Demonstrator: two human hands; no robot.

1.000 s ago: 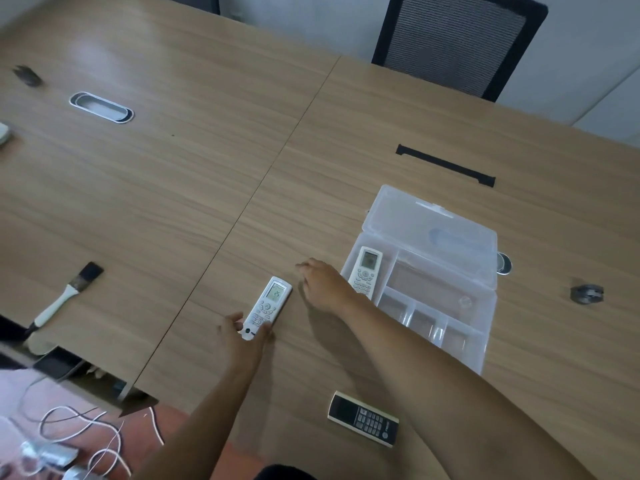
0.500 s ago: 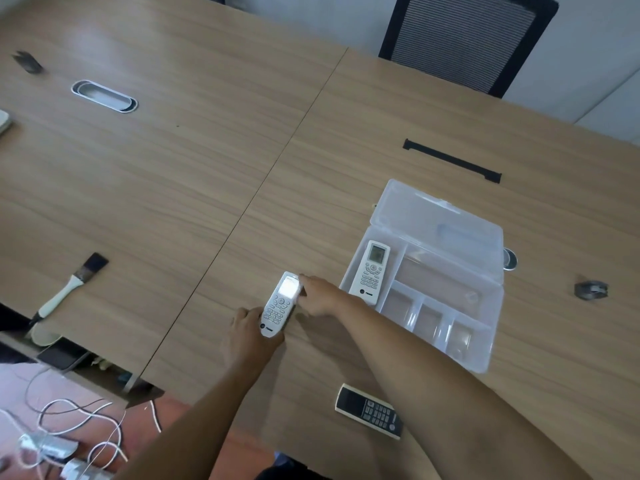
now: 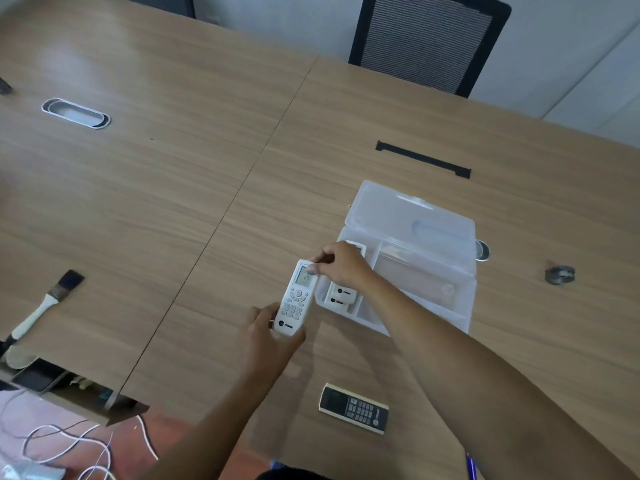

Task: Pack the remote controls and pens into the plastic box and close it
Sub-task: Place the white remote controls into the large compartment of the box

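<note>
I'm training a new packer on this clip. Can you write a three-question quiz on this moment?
1. True or false: the plastic box lid is shut.
2. Which hand grips the logo end of the white remote? A) left hand B) right hand
3. Fill in: the black remote lies on the ____, outside the box.

Key: 1 false; 2 A; 3 table. A second white remote in the box is partly hidden by the right hand.

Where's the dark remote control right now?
The dark remote lies flat on the wooden table near its front edge, between the person's forearms, in front of the plastic box.
</note>
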